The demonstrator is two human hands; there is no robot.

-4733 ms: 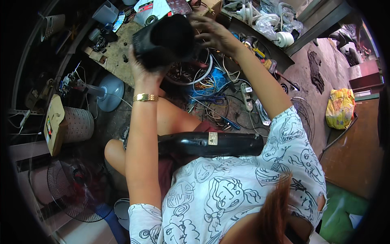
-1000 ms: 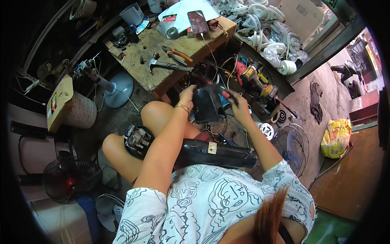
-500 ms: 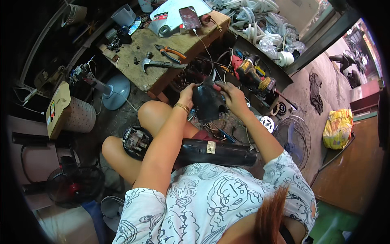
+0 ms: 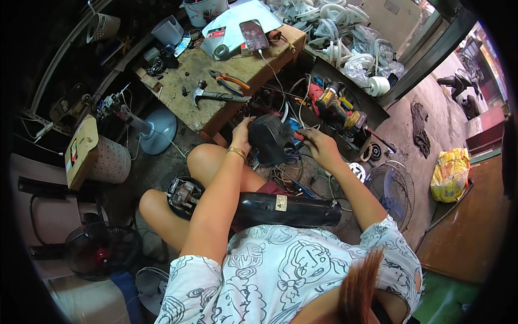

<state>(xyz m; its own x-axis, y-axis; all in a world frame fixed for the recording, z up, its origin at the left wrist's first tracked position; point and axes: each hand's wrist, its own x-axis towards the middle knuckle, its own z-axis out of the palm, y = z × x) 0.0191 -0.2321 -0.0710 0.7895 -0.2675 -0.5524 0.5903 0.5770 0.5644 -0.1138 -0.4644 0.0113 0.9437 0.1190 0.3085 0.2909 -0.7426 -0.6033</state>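
My left hand (image 4: 242,136) grips a black plastic cover (image 4: 264,144), its slotted end turned up, held above the floor past my knees. Closed fingers on my right hand (image 4: 322,147) pinch what looks like a small dark-bristled brush (image 4: 287,133) with a reddish part at the fingertips. The brush is close to the right side of the cover; whether it touches cannot be made out. Across my lap lies a long black fan column (image 4: 259,209) with a pale label. At its left end an exposed fan motor (image 4: 184,195) rests over my leg.
A wooden bench (image 4: 181,110) ahead bears a hammer (image 4: 221,97), pliers (image 4: 229,81) and a phone (image 4: 253,35) on a cable. Power drills (image 4: 353,121) fill a tray to the right. Loose wires (image 4: 288,178) lie below my hands. A fan grille (image 4: 399,189) stands at right.
The black cover has turned so that its slotted end shows. My right hand has moved away from the cover's top, down and to the right, with the brush.
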